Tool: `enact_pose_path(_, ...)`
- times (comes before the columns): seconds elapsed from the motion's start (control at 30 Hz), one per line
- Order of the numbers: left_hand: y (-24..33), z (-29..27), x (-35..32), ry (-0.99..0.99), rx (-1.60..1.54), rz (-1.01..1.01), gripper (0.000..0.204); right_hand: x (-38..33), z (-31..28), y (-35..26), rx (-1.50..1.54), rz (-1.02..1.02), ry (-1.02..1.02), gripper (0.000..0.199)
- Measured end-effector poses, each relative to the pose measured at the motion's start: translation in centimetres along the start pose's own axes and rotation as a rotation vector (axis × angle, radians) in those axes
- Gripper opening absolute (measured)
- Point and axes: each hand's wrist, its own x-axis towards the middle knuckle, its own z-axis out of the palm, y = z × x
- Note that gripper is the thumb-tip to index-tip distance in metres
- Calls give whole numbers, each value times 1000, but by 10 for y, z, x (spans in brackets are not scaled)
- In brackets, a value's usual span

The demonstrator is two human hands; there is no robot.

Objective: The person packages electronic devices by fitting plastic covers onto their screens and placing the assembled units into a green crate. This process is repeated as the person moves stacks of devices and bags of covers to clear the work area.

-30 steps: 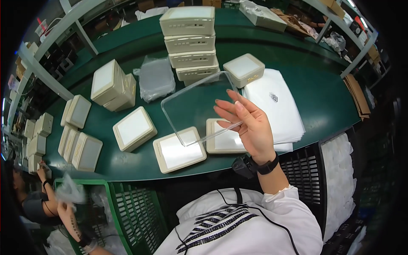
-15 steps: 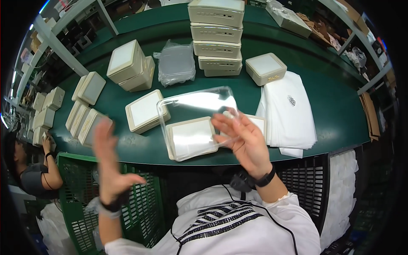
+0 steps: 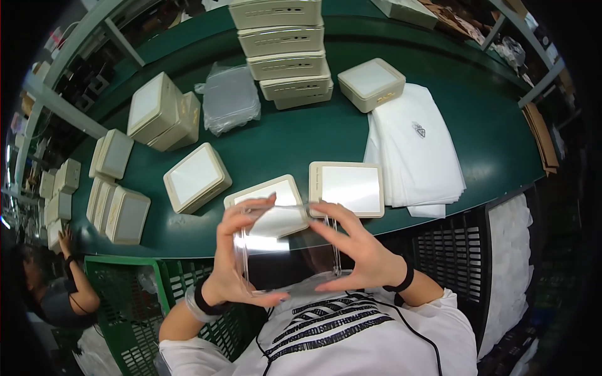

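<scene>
A: What do we enter for the held piece?

B: One clear plastic cover [image 3: 288, 250]: rectangular, shallow, corners rounded, thin-walled, colourless, glossy along the rim. We see it in front of us, across the desk's [image 3: 301, 141] near edge.

A: And the grip?

B: Left hand [image 3: 229, 266] at nine o'clock on it, right hand [image 3: 367, 257] at three. Each is curved in a wide C, fingers to the far rim, thumb to the near rim, holding the cover between them.

A: Surroundings, taken from the cover?

B: Eleven o'clock, partly seen through it: one cream box [image 3: 266, 188], pale smooth panel, rounded corners. Half past one: a second cream box [image 3: 348, 190], same pattern, lying flat. Twelve, farther off: a box stack [image 3: 288, 41], slotted sides. Two: white folded sheets [image 3: 417, 150], soft, matt, creased at the edge. Eleven, farther: a grey bundle [image 3: 231, 100] in wrinkled clear film.

A: Desk surface?

B: We enter dark green, smooth, faintly shiny.
</scene>
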Motion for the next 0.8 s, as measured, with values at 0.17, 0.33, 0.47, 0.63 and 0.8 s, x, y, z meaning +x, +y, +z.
enact_pose_path(0.17,17,-20,-4,78,16,-271,125,-17,-31,0,-111,115,-44,91)
enact_pose_path(0.33,45,-44,44,-132,513,-396,128,-11,-68,22,-438,241,-9,92)
enact_pose_path(0.47,12,-30,73,-703,726,-251,123,-6,-68,49,-493,285,-97,101)
enact_pose_path(0.63,-12,-10,87,-907,772,-260,119,-6,-69,53,-443,307,-133,111)
enact_pose_path(0.8,-22,-5,95,-969,805,-228,123,-10,-75,57,-414,363,-170,117)
